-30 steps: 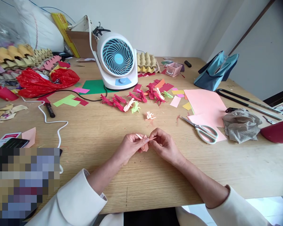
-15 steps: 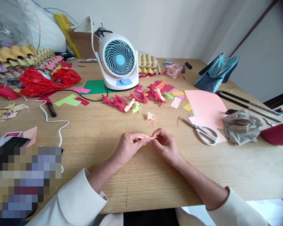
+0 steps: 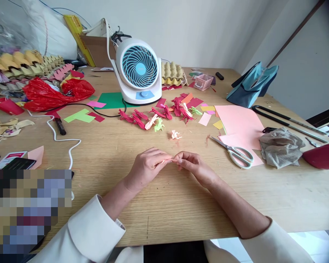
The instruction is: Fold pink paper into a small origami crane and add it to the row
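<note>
Between my two hands is a small piece of folded pink paper (image 3: 170,160), seen nearly edge-on and mostly covered by fingers. My left hand (image 3: 147,164) pinches its left part between thumb and fingers. My right hand (image 3: 195,166) has thumb and fingers closed at the paper's right end. Just beyond them on the table lies a small pale pink folded paper figure (image 3: 174,135). Farther back, several folded figures form a loose row, among them a dark red one (image 3: 139,120) and a light green one (image 3: 159,125).
White-handled scissors (image 3: 239,157) lie at the right, partly over pink paper sheets (image 3: 235,120). Behind the figures stands a white fan (image 3: 140,69). A red plastic bag (image 3: 57,95), a black marker (image 3: 60,126) and a white cable (image 3: 70,149) are at the left. Crumpled grey cloth (image 3: 282,148) lies right.
My right hand has turned, its thumb now lying along the top with fingers extended toward the paper. My left fingers cover more of the paper, so less of it shows.
</note>
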Action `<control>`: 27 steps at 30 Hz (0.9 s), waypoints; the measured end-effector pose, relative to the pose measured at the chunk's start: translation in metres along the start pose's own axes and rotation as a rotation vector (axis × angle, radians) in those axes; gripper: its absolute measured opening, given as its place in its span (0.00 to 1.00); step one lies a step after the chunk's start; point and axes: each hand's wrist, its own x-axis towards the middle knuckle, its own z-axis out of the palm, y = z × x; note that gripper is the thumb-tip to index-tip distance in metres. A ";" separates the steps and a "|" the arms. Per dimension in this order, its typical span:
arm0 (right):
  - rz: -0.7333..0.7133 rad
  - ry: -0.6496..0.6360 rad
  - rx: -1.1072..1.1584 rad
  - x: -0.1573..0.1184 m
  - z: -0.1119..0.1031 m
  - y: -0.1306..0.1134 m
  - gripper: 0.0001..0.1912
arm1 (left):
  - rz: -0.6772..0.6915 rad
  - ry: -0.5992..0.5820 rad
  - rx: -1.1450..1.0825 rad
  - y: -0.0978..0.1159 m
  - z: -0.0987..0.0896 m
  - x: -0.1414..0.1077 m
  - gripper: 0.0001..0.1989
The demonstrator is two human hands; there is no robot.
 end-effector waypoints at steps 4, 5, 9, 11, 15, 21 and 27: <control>0.054 0.070 -0.015 0.002 0.001 0.006 0.21 | 0.118 0.025 0.039 -0.004 0.006 -0.002 0.07; 0.060 0.075 -0.022 0.003 0.001 0.007 0.21 | 0.139 0.036 0.045 -0.005 0.007 -0.002 0.07; 0.053 0.079 -0.047 0.005 0.001 0.009 0.21 | 0.179 0.044 0.074 -0.006 0.009 -0.003 0.06; 0.048 0.083 -0.054 0.005 0.000 0.010 0.21 | 0.183 0.047 0.087 -0.005 0.009 -0.003 0.06; 0.067 0.095 -0.078 0.005 0.000 0.009 0.20 | 0.178 0.044 0.111 -0.004 0.010 -0.003 0.06; 0.106 0.071 -0.003 0.004 0.001 0.005 0.19 | 0.166 0.045 0.103 -0.004 0.011 -0.003 0.06; 0.122 0.061 0.032 0.005 0.002 0.003 0.18 | 0.098 0.068 0.019 0.001 0.013 -0.003 0.04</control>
